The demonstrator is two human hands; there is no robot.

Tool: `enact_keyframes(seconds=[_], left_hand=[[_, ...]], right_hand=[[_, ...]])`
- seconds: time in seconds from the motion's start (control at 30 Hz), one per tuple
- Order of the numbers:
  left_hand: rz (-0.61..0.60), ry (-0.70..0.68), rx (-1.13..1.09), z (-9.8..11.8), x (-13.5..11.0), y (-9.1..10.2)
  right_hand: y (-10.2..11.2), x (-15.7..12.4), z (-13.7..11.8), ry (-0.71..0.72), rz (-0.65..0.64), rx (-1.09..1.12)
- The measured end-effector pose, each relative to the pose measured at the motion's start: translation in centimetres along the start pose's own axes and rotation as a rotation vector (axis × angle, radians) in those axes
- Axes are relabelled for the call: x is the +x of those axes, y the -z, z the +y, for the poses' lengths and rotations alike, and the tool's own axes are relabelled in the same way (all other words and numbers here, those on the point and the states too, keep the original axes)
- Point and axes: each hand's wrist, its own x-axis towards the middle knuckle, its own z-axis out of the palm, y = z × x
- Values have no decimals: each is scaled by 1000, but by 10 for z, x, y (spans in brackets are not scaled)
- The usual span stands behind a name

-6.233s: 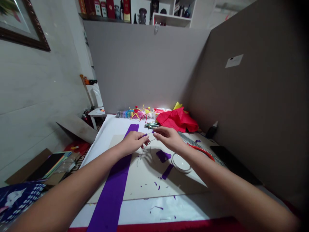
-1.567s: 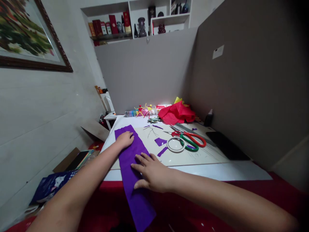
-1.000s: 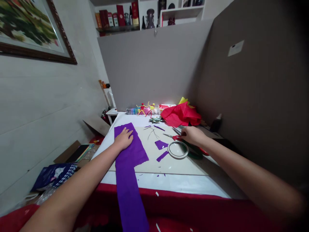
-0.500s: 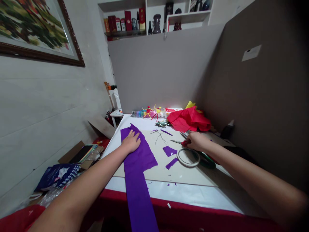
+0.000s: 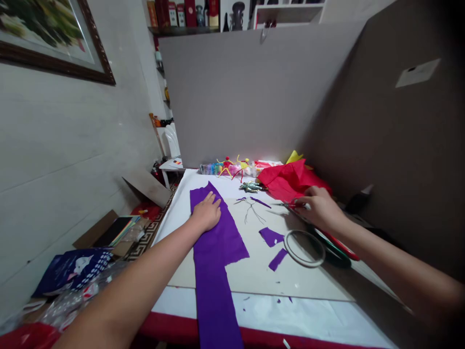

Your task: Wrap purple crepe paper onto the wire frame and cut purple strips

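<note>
My left hand (image 5: 206, 213) lies flat with its fingers spread on a long piece of purple cloth (image 5: 214, 281), which hangs over the table's front edge. In my right hand (image 5: 321, 208) is a pair of scissors (image 5: 298, 204) with red handles, held just above the board, blades pointing left. Between the hands lies a thin wire figure (image 5: 251, 208) with narrow purple strips at its top. Two purple scraps, a larger one (image 5: 270, 237) and a smaller one (image 5: 278, 260), rest nearer me. Beside them is a pale ring (image 5: 307, 264).
Red cloth (image 5: 290, 179) is bunched at the back right. A silvery-green figure (image 5: 251, 187) and two pipe-cleaner figures, one red-topped (image 5: 225, 168), stand or lie at the back. Grey panels (image 5: 261, 102) wall the table's rear and right. Green-and-red-handled tools (image 5: 336, 252) lie under my right forearm.
My right hand has lifted the scissors slightly and moved away from the pale ring. My left hand stays on the purple cloth. The whole view has shifted a little.
</note>
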Motion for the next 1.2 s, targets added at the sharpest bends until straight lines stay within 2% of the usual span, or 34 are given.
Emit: enact_keyframes(seconds=[0.07,0.13,0.17,0.23,0.27,0.33,0.37,0.47,0.6,0.73,0.97,1.2], left_hand=[[1,21,-16,-4,0,-3],[4,43,-31,-7,1,-7],[5,55,-38,-8,1,-9],[3,75,-51,-10,2,-12],[-1,84,-57,-11,3,-12],[-11,96,-69,-12,4,-13],[-17,100,-76,-12,4,-14],[-41,113,-93,-14,4,-13],[-77,149,-114,-17,4,-11],[-104,193,-132,-19,5,-11],[-127,227,-162,-21,3,-10],[-147,253,-173,-29,1,-11]], right_hand=[[11,-8,-15,-59,19,114],[19,-26,-42,-39,-59,258],[21,-39,-59,-12,-141,372],[21,-67,-97,-33,-566,958],[19,-80,-115,-65,-770,1136],[12,-101,-146,-114,-1062,1305],[8,-107,-157,-135,-1135,1335],[-1,-111,-176,-264,-1206,1357],[-5,-101,-181,-465,-1305,1339],[-8,-96,-184,-482,-1334,1386],[-19,-90,-189,-483,-1304,1467],[-19,-88,-190,-475,-1293,1471]])
